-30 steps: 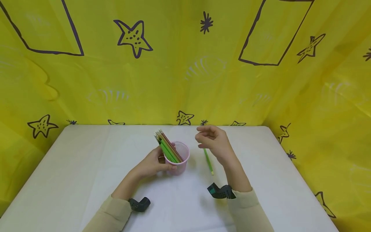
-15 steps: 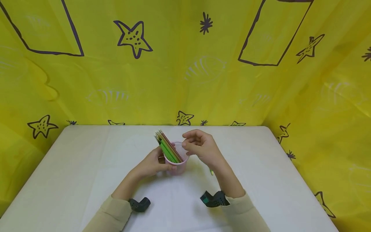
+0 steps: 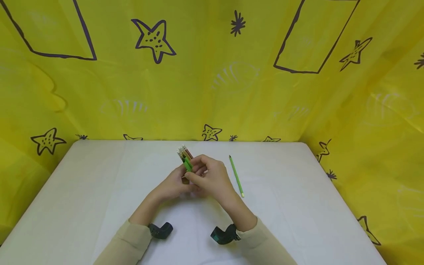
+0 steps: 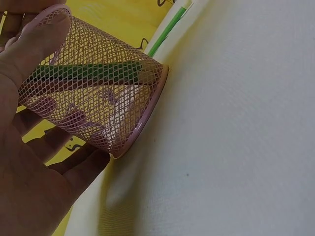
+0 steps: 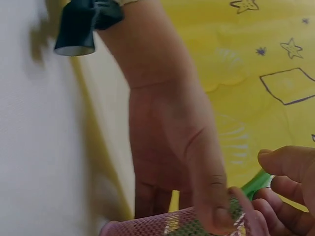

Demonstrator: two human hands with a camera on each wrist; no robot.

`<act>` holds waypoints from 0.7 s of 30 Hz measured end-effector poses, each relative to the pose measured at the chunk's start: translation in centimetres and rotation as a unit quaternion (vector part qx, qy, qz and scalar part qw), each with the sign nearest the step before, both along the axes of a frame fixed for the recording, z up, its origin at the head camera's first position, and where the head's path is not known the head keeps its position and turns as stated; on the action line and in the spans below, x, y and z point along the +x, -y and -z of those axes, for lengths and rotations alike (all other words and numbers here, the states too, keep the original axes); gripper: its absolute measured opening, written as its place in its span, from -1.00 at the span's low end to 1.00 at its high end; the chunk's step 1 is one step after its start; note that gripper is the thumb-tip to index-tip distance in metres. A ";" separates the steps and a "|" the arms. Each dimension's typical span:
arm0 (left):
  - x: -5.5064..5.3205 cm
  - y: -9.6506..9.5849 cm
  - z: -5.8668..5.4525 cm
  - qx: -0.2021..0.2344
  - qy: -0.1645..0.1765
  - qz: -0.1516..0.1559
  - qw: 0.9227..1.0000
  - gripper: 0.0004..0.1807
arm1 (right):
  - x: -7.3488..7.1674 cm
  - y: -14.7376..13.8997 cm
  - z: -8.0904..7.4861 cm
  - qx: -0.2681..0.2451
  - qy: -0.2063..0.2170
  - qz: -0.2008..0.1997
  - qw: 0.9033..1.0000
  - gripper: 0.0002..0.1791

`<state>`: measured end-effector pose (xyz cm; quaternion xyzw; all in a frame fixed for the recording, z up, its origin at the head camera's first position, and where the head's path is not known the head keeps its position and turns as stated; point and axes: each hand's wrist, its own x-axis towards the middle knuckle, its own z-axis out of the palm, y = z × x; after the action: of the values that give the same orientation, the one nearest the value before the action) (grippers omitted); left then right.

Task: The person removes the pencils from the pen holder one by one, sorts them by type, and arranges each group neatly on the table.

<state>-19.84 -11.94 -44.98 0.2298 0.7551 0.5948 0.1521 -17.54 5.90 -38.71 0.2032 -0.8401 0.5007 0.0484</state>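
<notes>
My left hand (image 3: 173, 186) grips a pink mesh pencil cup (image 4: 93, 98), tilted over the table. Inside lean several green pencils (image 3: 187, 164) and brownish pencils with pale eraser ends (image 3: 182, 150). In the head view both hands hide most of the cup. My right hand (image 3: 212, 178) is over the cup's mouth, its bent fingers and thumb on either side of the upper green pencils. The right wrist view has a gap between its thumb (image 5: 290, 160) and fingers, with a green pencil (image 5: 257, 184) just before them.
A loose green pencil (image 3: 236, 176) lies on the white tabletop (image 3: 298, 206), right of the hands. Yellow cloth (image 3: 205, 99) with drawn stars stands behind the table and along its sides. Dark wrist cameras (image 3: 161, 230) stick out from both forearms.
My right hand has moved left from above the loose pencil to the cup's mouth and the pencils in it. That loose pencil is now fully in view. The left hand keeps its grip.
</notes>
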 end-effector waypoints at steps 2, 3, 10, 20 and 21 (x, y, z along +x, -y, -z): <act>0.0 0.1 -0.1 -0.006 -0.003 -0.001 1.000 -0.25 | 0.0 0.4 0.3 0.021 -0.025 0.011 0.999 -0.75; 0.0 0.2 -0.1 -0.011 -0.005 -0.002 1.000 -0.26 | 0.0 0.6 0.4 0.030 -0.039 0.016 0.999 -0.75; 0.2 0.1 -0.5 -0.006 0.015 -0.002 1.000 -0.29 | -0.1 1.0 1.0 0.056 -0.104 0.043 0.992 -0.82; 0.2 -0.1 -0.5 -0.014 0.012 -0.019 1.000 -0.14 | -0.6 -0.3 0.4 -0.033 -0.039 0.038 0.998 -0.85; 0.2 -0.2 -0.5 -0.013 0.012 -0.019 1.000 -0.14 | -0.6 -0.6 0.3 -0.043 -0.033 0.037 0.998 -0.85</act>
<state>-19.61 -11.78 -44.49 0.2063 0.7654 0.5901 0.1528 -18.17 6.46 -39.00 0.1863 -0.8227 0.5271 0.1028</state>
